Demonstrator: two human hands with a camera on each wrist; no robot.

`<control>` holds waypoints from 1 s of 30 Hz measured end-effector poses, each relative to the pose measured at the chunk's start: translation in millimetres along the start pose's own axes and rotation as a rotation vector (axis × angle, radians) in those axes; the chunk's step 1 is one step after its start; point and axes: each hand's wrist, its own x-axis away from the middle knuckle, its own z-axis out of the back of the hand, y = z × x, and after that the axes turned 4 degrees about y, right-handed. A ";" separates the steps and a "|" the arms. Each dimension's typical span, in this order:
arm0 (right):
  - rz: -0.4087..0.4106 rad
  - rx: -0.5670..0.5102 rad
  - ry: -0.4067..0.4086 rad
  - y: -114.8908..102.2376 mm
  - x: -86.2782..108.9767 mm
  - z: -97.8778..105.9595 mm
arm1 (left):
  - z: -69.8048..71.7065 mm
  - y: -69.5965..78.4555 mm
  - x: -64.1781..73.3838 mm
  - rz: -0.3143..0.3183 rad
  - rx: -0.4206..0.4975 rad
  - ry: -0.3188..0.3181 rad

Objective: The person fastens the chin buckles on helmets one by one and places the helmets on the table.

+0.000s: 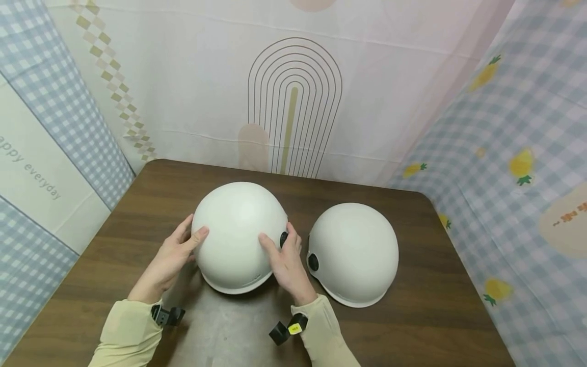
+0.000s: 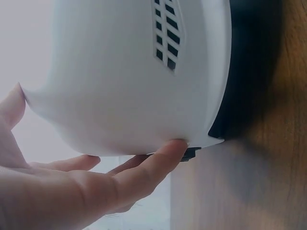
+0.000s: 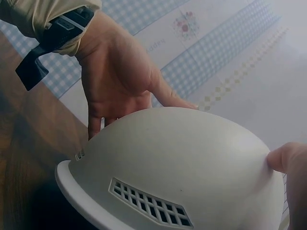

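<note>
A white helmet (image 1: pixel 238 224) is held between both hands over the middle of the table. My left hand (image 1: pixel 169 257) grips its left side, thumb on the shell and fingers around the flank. On the other side my right hand (image 1: pixel 288 265) grips it, thumb on the front of the shell and fingers near a black round side piece (image 1: pixel 284 238). Slatted vents (image 2: pixel 168 36) show above the helmet's rim in the left wrist view. A dark gap shows under that rim, beside the tabletop. The helmet's inside is hidden.
A second white helmet (image 1: pixel 357 244) sits dome up close to the right hand, with a black round piece (image 1: pixel 313 262) on its left side. The brown wooden table (image 1: pixel 435 316) backs onto a hanging patterned cloth (image 1: pixel 197 92). Checked cloth (image 1: pixel 532 117) hangs on the right.
</note>
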 end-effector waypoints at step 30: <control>-0.039 0.043 -0.060 4.4 -0.1 -1.6 | -7.0 -5.4 -1.1 -0.027 -0.078 0.054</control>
